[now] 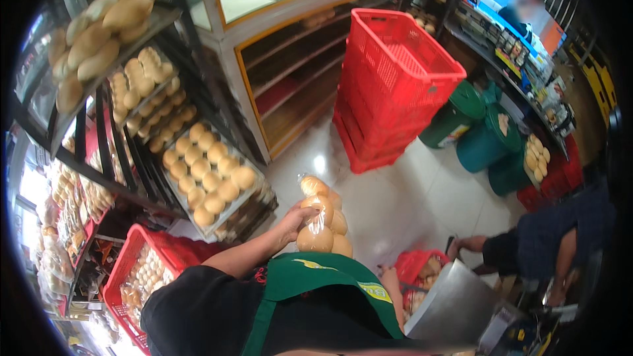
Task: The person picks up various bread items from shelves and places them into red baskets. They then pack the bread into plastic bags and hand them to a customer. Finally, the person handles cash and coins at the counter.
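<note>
My left hand [302, 217] grips a clear plastic bag of round bread buns [316, 239], held upright in front of the green apron [316, 272]. Its thumb lies over the plastic. My right hand [387, 273] is low at my right side, partly hidden by the apron, beside a red plastic bag [414, 266] and packed bread [430, 272]; whether it holds anything cannot be told. A metal tray of round buns [210, 173] juts from the rack at the left.
Stacked red plastic crates [390, 94] stand ahead on the tiled floor. Green lidded bins [487, 133] are at the right. A red crate with bagged buns [143, 237] is at the lower left. A metal surface [450, 306] and another person [559, 237] are close on the right.
</note>
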A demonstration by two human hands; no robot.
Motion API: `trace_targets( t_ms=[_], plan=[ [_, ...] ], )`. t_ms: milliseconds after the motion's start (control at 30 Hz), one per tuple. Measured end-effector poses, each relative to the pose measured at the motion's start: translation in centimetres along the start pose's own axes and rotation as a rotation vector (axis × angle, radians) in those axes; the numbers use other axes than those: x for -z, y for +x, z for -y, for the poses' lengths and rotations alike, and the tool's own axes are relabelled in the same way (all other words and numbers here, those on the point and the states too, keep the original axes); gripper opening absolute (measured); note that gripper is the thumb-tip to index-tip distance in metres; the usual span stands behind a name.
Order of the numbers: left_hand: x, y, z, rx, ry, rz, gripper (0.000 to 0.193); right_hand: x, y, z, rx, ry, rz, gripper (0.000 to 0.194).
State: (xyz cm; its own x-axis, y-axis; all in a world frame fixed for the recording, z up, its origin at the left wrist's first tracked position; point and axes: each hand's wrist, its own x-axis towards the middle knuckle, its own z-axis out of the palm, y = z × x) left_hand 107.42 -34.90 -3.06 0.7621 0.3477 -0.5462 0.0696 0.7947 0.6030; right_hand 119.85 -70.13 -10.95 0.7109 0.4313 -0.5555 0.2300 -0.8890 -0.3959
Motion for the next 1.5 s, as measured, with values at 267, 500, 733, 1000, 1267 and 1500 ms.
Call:
trace_targets(
  t_ms=[267,500,733,1000,1267,1500],
  plan=[
    [-4.7,14.9,-14.4,-0.298,-0.153,-0.008,0.047,24.2,17.9,19.2,0.573,0.052,-0.73,0.059],
    [-2.0,30.7,-31.5,-0.737,-0.538,-0.05,0.045,36.4,29.9,33.5,0.875,-0.227,-1.021,0.058],
    [2.9,45.3,-44.1,-0.88,-0.931,-0.292,0.043,37.8,39.7,38.5,0.413,-0.554,-0.797,0.065],
    [-0.1,45.4,-23.7,-0.246,-0.185,-0.414,0.018,37.4,41.3,37.4,0.503,-0.575,-0.908,0.057],
    [8.3,26.2,1.3,-0.005,0.378,-0.484,0.031,36.9,41.1,37.5,0.415,-0.594,-1.004,0.053],
    [7.2,3.3,15.0,0.085,-0.229,-1.623,0.034,36.7,42.2,36.9,0.585,-0.485,-1.024,0.045]
  ],
)
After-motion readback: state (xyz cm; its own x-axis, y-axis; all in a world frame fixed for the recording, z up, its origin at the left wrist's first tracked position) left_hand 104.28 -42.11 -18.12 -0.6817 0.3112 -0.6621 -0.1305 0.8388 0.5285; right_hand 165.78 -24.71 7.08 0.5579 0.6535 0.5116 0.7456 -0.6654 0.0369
